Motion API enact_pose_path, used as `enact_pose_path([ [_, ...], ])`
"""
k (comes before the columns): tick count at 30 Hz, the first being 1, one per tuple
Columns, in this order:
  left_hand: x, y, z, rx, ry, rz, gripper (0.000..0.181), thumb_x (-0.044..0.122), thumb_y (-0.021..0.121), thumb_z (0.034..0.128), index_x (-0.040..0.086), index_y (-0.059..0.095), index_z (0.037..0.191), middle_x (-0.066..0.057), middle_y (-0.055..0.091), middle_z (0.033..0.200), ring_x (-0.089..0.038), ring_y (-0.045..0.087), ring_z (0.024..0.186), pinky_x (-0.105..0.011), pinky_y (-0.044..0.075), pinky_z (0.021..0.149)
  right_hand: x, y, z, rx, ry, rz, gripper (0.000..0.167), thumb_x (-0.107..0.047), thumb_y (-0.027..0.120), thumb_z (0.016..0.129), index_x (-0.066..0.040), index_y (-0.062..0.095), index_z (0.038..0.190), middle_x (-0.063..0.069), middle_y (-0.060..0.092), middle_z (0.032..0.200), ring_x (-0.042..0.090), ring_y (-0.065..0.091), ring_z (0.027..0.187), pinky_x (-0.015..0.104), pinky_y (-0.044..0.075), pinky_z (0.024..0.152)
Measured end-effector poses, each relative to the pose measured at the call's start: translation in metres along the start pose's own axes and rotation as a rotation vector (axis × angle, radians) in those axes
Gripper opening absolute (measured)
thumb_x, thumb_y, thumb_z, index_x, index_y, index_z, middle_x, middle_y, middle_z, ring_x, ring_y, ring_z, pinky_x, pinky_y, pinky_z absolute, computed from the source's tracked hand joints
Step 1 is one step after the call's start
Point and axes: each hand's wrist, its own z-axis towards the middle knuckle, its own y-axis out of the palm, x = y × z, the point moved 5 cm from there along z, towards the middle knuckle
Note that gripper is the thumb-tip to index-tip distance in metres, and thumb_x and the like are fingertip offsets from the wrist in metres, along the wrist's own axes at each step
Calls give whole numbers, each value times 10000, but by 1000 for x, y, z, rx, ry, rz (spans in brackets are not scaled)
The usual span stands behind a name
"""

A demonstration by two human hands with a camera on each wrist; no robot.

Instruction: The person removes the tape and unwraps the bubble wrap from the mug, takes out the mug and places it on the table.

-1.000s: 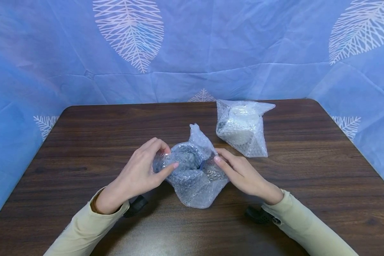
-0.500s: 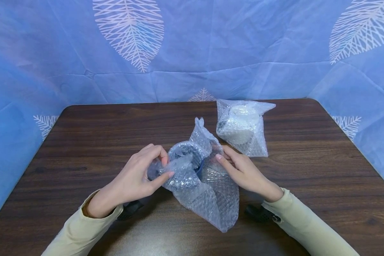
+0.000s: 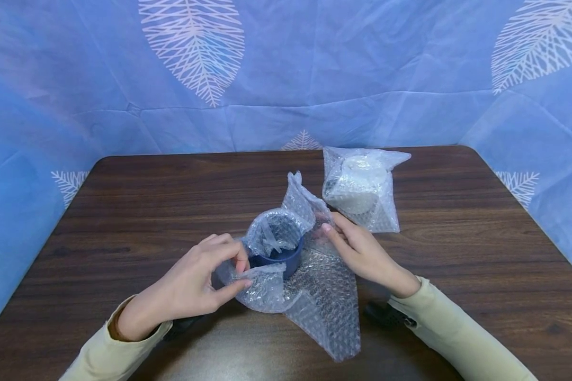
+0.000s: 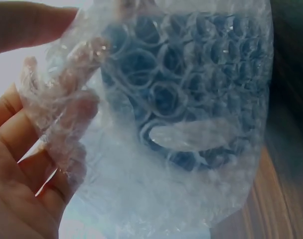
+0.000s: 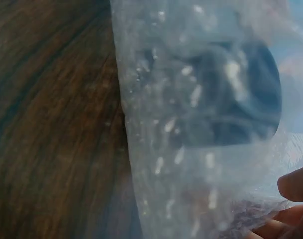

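A round blue cup [image 3: 293, 259] sits in the middle of the table, partly wrapped in clear bubble wrap [image 3: 326, 296]. Its front wall and open mouth show; wrap still covers its back and left. My left hand [image 3: 190, 278] pinches a flap of the wrap between thumb and fingers, at the cup's front left. On the other side, my right hand [image 3: 367, 254] grips the wrap's edge between thumb and fingers. Through the bubbles, the left wrist view shows the dark blue cup [image 4: 161, 97]. Blurred behind plastic, the blue cup [image 5: 256, 99] also appears in the right wrist view.
A second bubble-wrapped bundle [image 3: 362, 190], with something white inside, lies behind my right hand near the far edge. The dark wooden table [image 3: 171, 185] has rounded far corners. A blue patterned cloth [image 3: 276, 63] hangs behind and at both sides.
My left hand has drawn its flap left and toward me, uncovering the cup's blue rim. The wrap's loose end has spread toward the near right. My right hand has barely moved.
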Motion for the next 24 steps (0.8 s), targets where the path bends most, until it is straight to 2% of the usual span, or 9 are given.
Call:
enact_pose_path([
  [1, 0, 1, -1, -8, -1, 7, 318, 104, 808, 748, 218, 518, 812, 157, 519, 805, -22, 428, 740, -246, 377, 689, -1, 0, 1, 0, -6, 1, 369, -196, 383, 1051, -72, 460, 1389, 91, 701, 1091, 216, 684, 952, 353, 527, 726],
  [5, 2, 4, -5, -35, 3, 30, 325, 127, 818, 742, 222, 515, 806, 167, 515, 811, -21, 419, 741, -243, 369, 698, -3, -2, 4, 5, -13, -8, 355, -186, 382, 1050, -77, 477, 1374, 81, 703, 1004, 179, 649, 745, 286, 461, 572],
  [8, 2, 5, -9, -47, 0, 45, 321, 163, 822, 745, 233, 514, 804, 174, 504, 811, -17, 418, 740, -243, 371, 708, -3, -2, 6, 2, -17, 8, 352, -174, 385, 1047, -65, 477, 1369, 89, 704, 982, 182, 647, 715, 272, 442, 527],
  [12, 3, 6, -14, -40, -12, 57, 271, 230, 801, 781, 252, 532, 805, 179, 496, 799, -3, 425, 736, -236, 383, 704, -1, -1, 9, -5, -24, 44, 351, -163, 376, 1049, -45, 470, 1366, 114, 708, 1032, 218, 705, 867, 300, 532, 637],
  [18, 1, 8, -19, -33, -45, 40, 180, 316, 737, 850, 282, 561, 826, 185, 511, 812, 6, 445, 747, -215, 413, 676, 2, -2, 11, -5, 0, 48, 357, -170, 351, 1056, -54, 470, 1371, 121, 703, 1032, 234, 706, 877, 297, 528, 621],
  [22, -1, 7, -20, -50, -55, -11, 83, 242, 642, 930, 292, 614, 870, 199, 558, 826, 17, 486, 773, -214, 441, 683, 2, -1, 12, -11, 8, 58, 364, -179, 339, 1059, -57, 464, 1378, 118, 700, 1043, 229, 706, 899, 335, 556, 730],
  [24, -1, 6, -20, -45, -54, -39, 169, 152, 560, 974, 272, 646, 891, 191, 596, 835, 10, 517, 788, -222, 456, 697, 2, -1, 12, -14, 6, 62, 364, -181, 338, 1060, -56, 463, 1378, 116, 702, 1046, 222, 706, 907, 344, 557, 760],
])
